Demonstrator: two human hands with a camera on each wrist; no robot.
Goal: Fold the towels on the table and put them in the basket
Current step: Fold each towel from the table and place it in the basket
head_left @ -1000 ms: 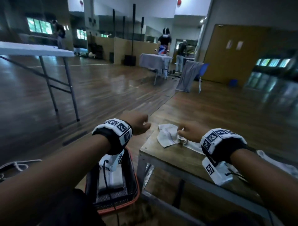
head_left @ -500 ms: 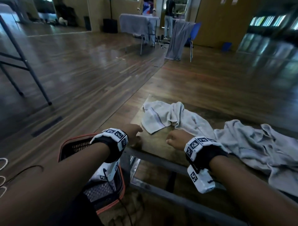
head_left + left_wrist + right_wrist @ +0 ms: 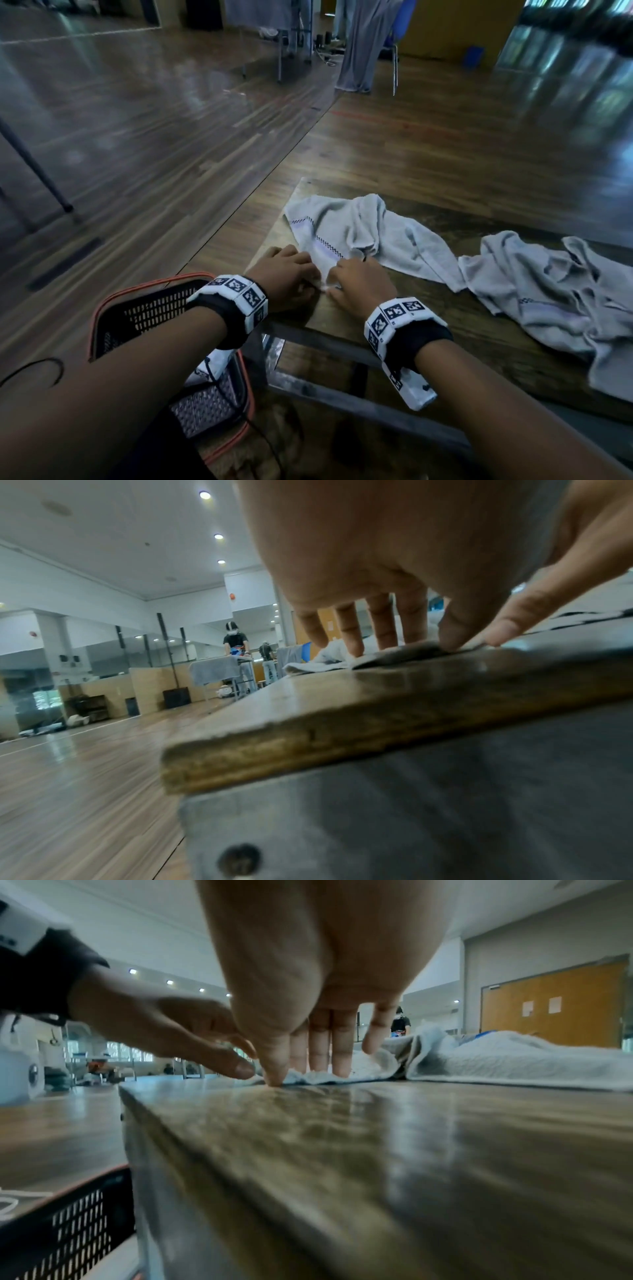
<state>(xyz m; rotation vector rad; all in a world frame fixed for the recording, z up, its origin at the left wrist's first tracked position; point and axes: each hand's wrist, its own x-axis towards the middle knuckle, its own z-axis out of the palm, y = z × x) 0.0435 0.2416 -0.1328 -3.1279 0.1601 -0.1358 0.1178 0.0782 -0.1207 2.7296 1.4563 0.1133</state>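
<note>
A crumpled white towel (image 3: 352,226) (image 3: 318,666) (image 3: 496,1056) lies at the left end of the wooden table (image 3: 342,325) (image 3: 342,696) (image 3: 377,1137). Both hands meet at its near corner. My left hand (image 3: 287,270) (image 3: 428,639) has its fingertips and thumb down on the corner, pinching it. Right beside it, my right hand (image 3: 359,281) (image 3: 318,1053) pinches a small bunch of the same edge between thumb and fingers. A second crumpled towel (image 3: 548,294) lies to the right. The black basket with an orange rim (image 3: 137,291) (image 3: 68,1218) stands on the floor left of the table, partly hidden by my left arm.
Polished wood floor surrounds the low table. A folding table's leg (image 3: 34,164) stands at the far left, and a chair draped in grey cloth (image 3: 363,44) stands further back. A black cable (image 3: 34,370) loops on the floor by the basket. Other people work far across the hall.
Both hands moved forward from the table's near edge to the towel's near corner and took hold of it. The view tilted further down.
</note>
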